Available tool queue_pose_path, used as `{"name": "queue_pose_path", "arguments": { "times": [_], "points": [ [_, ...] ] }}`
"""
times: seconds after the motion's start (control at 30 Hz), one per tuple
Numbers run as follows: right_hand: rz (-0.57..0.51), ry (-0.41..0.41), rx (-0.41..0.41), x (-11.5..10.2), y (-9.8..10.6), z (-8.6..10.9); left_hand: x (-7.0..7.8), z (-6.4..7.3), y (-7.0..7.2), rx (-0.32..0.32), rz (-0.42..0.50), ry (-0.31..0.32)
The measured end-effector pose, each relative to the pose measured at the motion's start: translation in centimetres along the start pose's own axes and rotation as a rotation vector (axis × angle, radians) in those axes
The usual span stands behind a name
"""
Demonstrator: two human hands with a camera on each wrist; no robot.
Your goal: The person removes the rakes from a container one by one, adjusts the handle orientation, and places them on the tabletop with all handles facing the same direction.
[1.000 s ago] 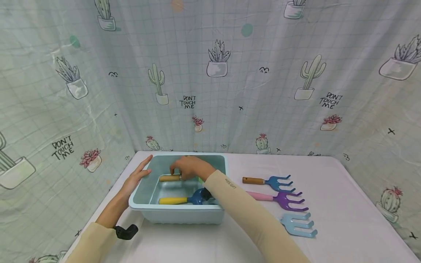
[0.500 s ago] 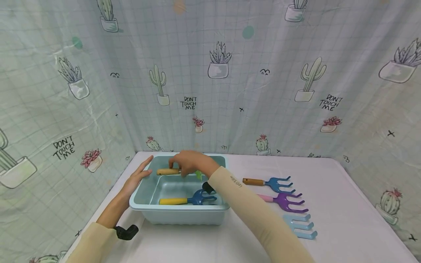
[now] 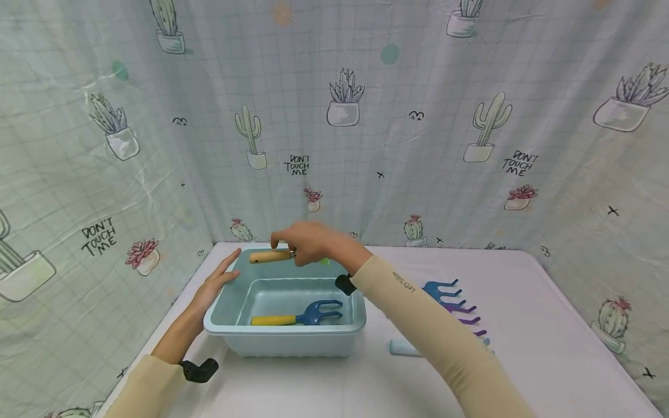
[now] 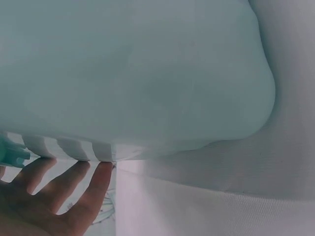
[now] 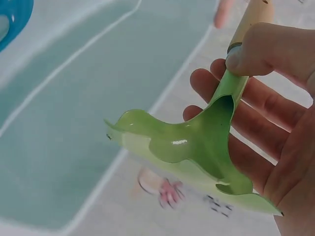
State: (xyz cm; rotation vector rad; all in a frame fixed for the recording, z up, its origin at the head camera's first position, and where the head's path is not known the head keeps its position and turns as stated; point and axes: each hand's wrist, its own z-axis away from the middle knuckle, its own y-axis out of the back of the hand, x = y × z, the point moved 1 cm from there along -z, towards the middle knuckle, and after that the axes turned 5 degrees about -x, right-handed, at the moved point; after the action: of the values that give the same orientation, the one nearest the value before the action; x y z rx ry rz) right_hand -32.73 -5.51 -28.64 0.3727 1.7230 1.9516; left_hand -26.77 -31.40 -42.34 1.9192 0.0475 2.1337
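My right hand (image 3: 313, 241) grips a hand rake (image 5: 197, 142) where its green metal head meets the light wooden handle (image 3: 269, 256). It is above the back part of a pale blue plastic tub (image 3: 284, 342). In the right wrist view, the thumb presses the neck and the fingers lie behind it. My left hand (image 3: 213, 285) rests along the tub's left side, fingers extended, with fingertips (image 4: 101, 172) at the rim in the left wrist view. Inside the tub lies a blue hand rake (image 3: 313, 313) with a yellow handle, near the front wall.
Right of the tub, several hand rakes lie on the white table (image 3: 292, 389), partly hidden by my right sleeve. A blue head (image 3: 443, 290), purple tines (image 3: 467, 320) and a light blue handle (image 3: 403, 348) show. A cactus-printed curtain (image 3: 345, 174) surrounds the table's back and sides.
My right hand has lifted the green hand rake from low in the tub up to the back rim's height. The left hand has stayed at the tub's left side.
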Motion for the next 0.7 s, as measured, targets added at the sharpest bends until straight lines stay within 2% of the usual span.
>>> {"name": "queue_pose_path", "arguments": {
  "times": [0.37, 0.53, 0.7],
  "points": [
    [0.03, -0.066, 0.043, 1.8, 2.2, 5.6, 0.1, 0.5, 0.2, 0.0, -0.012, -0.025],
    [0.035, -0.056, 0.052, 2.9, 1.9, 7.8, 0.2, 0.5, 0.2, 0.007, -0.02, -0.016],
    [-0.011, -0.062, 0.059, 4.1, 1.3, 9.8, 0.1, 0.3, -0.1, 0.009, -0.024, -0.014]
  ]
}}
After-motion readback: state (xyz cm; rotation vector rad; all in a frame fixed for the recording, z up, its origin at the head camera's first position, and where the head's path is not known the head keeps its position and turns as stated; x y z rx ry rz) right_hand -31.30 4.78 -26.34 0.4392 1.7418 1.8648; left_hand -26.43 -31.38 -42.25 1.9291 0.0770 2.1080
